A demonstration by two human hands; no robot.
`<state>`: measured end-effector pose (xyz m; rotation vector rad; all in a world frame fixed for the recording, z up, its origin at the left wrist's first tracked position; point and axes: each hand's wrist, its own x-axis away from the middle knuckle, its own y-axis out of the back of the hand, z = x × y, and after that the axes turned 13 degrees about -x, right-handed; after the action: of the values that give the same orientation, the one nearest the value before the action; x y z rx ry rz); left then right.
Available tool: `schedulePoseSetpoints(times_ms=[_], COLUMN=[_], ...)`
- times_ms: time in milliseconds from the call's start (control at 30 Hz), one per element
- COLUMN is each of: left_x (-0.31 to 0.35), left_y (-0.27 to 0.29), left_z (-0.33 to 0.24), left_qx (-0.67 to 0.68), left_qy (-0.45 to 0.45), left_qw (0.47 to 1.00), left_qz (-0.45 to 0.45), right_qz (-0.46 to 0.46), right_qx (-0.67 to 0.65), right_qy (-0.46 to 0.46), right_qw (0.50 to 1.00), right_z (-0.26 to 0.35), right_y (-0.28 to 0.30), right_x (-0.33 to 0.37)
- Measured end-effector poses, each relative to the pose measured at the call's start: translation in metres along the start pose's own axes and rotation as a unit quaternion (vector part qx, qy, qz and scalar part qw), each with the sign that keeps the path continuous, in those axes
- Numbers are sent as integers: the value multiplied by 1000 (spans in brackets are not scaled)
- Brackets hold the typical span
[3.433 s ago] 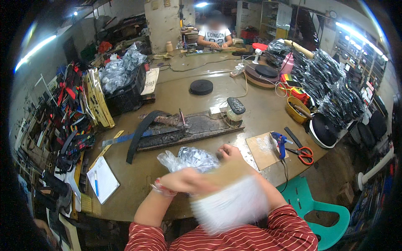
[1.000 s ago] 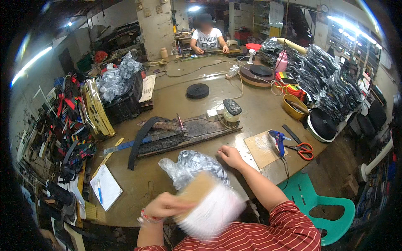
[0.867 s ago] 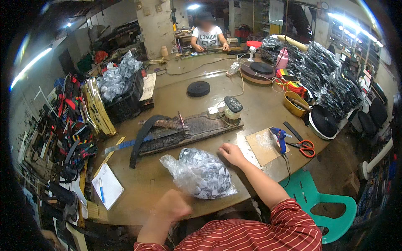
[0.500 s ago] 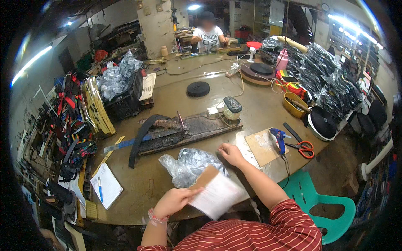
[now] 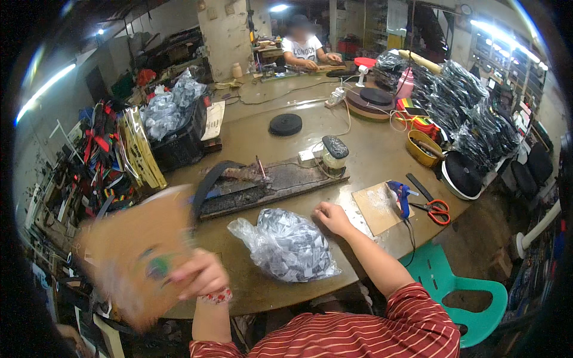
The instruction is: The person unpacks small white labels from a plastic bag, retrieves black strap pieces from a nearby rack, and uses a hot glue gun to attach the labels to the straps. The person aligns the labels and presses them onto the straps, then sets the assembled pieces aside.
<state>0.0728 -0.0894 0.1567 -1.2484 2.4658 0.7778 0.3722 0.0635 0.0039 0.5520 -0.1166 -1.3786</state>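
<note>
Can see the cardboard sheet (image 5: pixel 134 241) at eight o'clock only as a motion smear, with an unreadable green mark (image 5: pixel 158 268). Cannot identify the small grey pieces (image 5: pixel 307 256) inside the clear plastic bag (image 5: pixel 260 241) at six. Cannot follow the striped shirt (image 5: pixel 334 340) past the lower edge, nor the green plastic chair (image 5: pixel 439 264) at four behind its sleeve (image 5: pixel 413 313).

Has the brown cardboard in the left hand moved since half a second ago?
Yes, leftward. The brown cardboard, gripped by the left hand, overlapped the clear plastic bag on the table then; now it is wholly left of that bag.
</note>
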Motion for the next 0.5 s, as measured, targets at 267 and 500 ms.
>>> schedulePoseSetpoints(times_ms=[267, 500], left_x=[-60, -91], left_y=[-24, -32], left_z=[34, 28], left_qx=[264, -103], left_qy=[5, 0], left_qw=[964, 993], left_qz=[-37, 66], right_qz=[6, 2], right_qx=[-8, 32], right_qy=[25, 21], right_qw=[1000, 999], right_z=[8, 13], right_y=[7, 13], right_x=[3, 4])
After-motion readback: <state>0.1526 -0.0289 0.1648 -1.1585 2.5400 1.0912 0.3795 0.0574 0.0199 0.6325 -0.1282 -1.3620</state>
